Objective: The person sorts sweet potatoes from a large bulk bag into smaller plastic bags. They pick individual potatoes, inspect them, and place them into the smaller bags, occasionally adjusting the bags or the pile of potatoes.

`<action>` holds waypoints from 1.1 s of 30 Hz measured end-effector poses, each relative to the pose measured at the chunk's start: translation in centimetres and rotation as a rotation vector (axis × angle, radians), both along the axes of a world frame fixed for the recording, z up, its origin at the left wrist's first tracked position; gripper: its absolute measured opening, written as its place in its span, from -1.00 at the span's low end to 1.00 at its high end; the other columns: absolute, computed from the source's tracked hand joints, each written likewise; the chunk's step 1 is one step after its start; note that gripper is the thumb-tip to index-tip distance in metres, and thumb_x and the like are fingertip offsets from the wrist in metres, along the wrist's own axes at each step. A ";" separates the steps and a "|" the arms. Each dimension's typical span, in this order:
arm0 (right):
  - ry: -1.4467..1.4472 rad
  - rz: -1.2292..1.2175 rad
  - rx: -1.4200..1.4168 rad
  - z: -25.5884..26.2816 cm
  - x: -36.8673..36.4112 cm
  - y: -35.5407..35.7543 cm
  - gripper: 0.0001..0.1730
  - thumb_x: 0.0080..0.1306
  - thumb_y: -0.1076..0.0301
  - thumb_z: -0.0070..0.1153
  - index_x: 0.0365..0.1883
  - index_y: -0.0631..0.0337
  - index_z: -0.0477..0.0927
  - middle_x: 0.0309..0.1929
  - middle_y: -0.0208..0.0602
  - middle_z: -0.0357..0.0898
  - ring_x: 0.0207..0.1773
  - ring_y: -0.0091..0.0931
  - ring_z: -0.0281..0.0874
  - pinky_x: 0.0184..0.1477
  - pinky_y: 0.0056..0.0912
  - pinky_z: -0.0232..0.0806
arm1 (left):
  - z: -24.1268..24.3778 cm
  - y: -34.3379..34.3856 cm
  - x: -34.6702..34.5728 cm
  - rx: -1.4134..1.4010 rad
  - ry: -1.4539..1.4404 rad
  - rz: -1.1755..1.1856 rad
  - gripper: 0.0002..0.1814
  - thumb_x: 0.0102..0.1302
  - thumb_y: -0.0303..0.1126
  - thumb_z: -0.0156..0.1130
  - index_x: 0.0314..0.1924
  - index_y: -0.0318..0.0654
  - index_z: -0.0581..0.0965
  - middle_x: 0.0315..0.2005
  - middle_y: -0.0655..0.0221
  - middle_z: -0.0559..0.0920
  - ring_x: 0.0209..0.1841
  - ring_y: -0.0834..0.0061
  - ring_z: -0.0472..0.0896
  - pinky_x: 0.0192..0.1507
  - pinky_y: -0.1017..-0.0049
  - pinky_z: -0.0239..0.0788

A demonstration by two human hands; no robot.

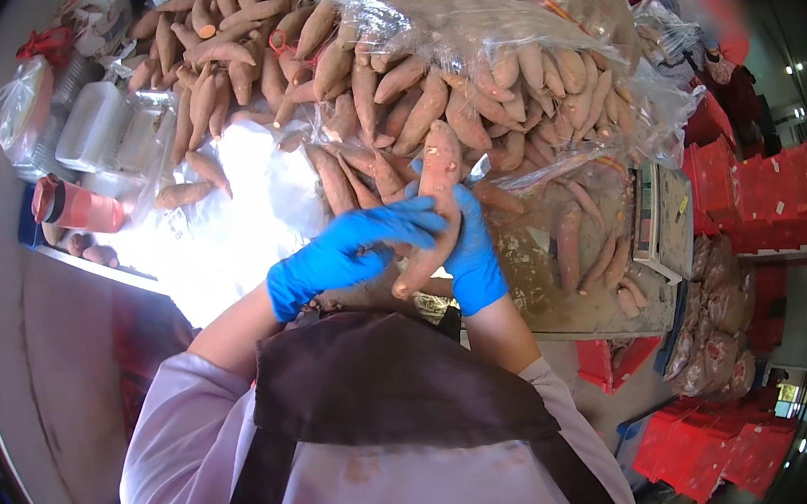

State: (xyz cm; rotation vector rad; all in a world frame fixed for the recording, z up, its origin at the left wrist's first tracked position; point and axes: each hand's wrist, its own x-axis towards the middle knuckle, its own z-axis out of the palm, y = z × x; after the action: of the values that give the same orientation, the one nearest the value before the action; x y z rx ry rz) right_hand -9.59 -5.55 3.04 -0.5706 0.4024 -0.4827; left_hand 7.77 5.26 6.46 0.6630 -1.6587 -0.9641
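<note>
My right hand (474, 243), in a blue glove, grips a long sweet potato (439, 172) from behind, its fingertips showing at the far side. The tuber is tilted, upper end away from me, with pale scars on its skin. My left hand (350, 251), also gloved in blue, has its fingers stretched across the near face of the tuber, slightly blurred; whether they press on it is unclear. A small shiny piece (479, 168) shows beside my right hand, too small to identify. Beyond both hands lies a large heap of sweet potatoes (424, 110).
Clear plastic sheeting (465, 18) partly covers the heap. Clear plastic trays (93, 127) and a red bottle (77, 205) stand left. Several loose sweet potatoes (569, 247) lie right, near a scale (648, 214). Red crates (751, 190) and a person (719, 24) are farther right.
</note>
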 end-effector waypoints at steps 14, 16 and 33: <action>0.426 -0.107 -1.156 3.8 -1.0 0.3 -0.54 0.13 0.51 0.07 0.06 0.28 0.44 -0.10 -0.29 0.48 -0.09 -0.40 0.48 -0.10 -0.34 0.35 | -0.6 -0.3 -2.6 0.390 -0.011 0.534 -0.45 0.02 -0.40 0.31 0.06 -0.30 0.39 -0.10 0.13 0.53 -0.01 0.20 0.51 0.06 0.36 0.32; 0.545 -0.117 -1.489 6.0 -1.1 0.1 -0.59 0.12 0.51 0.01 0.00 0.28 0.46 -0.17 -0.19 0.48 -0.17 -0.27 0.51 -0.15 -0.26 0.36 | -0.4 -0.2 -2.1 0.537 -0.032 0.471 -0.25 -0.05 -0.43 0.32 0.21 -0.31 0.29 -0.01 0.15 0.52 0.05 0.32 0.49 0.12 0.41 0.29; 0.615 -0.052 -0.576 -0.4 -2.7 0.2 -0.78 0.31 0.30 0.10 -0.15 0.22 0.55 -0.34 -0.55 0.51 -0.34 -0.67 0.37 -0.29 -0.57 0.33 | -3.4 -0.6 -1.7 0.752 0.770 0.255 -0.45 0.17 -0.39 0.28 0.16 -0.30 0.34 -0.01 0.22 0.51 0.07 0.28 0.48 0.13 0.34 0.33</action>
State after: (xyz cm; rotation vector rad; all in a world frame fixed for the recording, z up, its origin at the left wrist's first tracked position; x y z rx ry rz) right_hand -12.33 -5.35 2.62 -1.2797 0.8761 -0.4663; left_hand 6.10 4.66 3.05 0.8192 -0.4990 -1.4265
